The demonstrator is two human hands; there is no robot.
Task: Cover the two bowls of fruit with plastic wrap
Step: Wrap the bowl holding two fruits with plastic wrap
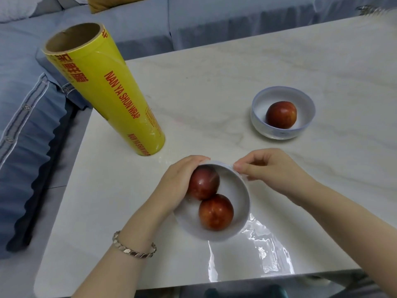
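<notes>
Near white round bowl (240, 190) sits on the white marble-look table (214, 72), close to the front edge and tilted a bit toward the camera. Two red round fruits (216, 212) are inside, touching each other. Clear plastic wrap sheet (257, 244) is stretched over the bowl mouth; the slack lies wrinkled and shiny on the table on the near-right side, running to the table edge.

Left grip (178, 186): palm against the bowl's left wall, fingers curled over the far-left rim, clamping the bowl. Forearm comes in from bottom left, with a silver link bracelet (134, 247) on the wrist.

Right grip (272, 166): thumb and curled fingers pinch the wrap at the far-right rim, wrist bent, forearm in from the right.

Second white round bowl (266, 100), with one red fruit (281, 114), is farther back right, well apart. Can't tell whether it's wrapped.

Yellow plastic-wrap roll (111, 93) with red lettering stands on end at the table's left edge. Blue sofa (21, 104) is beyond.
</notes>
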